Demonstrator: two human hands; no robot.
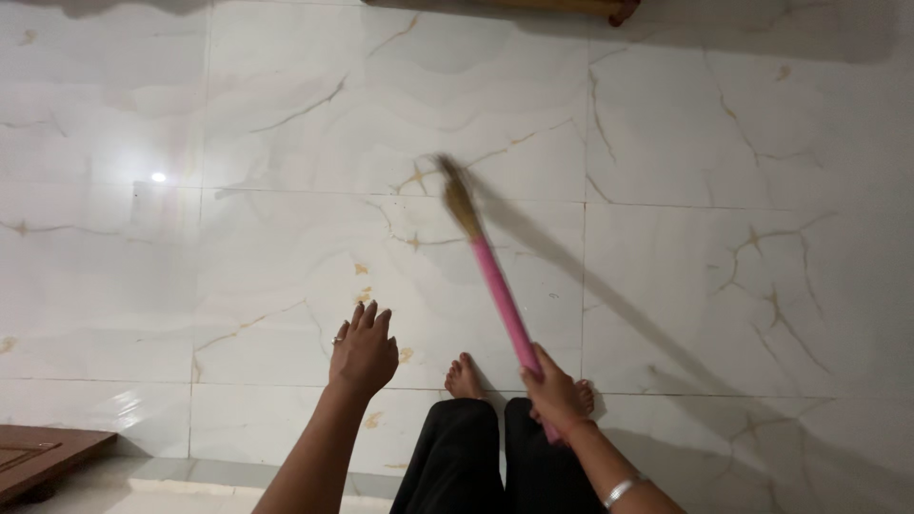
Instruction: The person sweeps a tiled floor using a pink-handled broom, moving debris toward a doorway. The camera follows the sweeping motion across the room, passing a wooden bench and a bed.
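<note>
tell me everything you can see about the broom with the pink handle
The broom has a straight bright pink handle, plastic by its look, ending in a narrow tuft of straw-coloured bristles. It slants up and to the left from the right hand, which grips its lower end; the very bottom pokes out below the wrist. The bristle tip is blurred, so whether it touches the white marble floor cannot be told. It casts a long dark shadow to its right. The left hand is off it, fingers spread.
</note>
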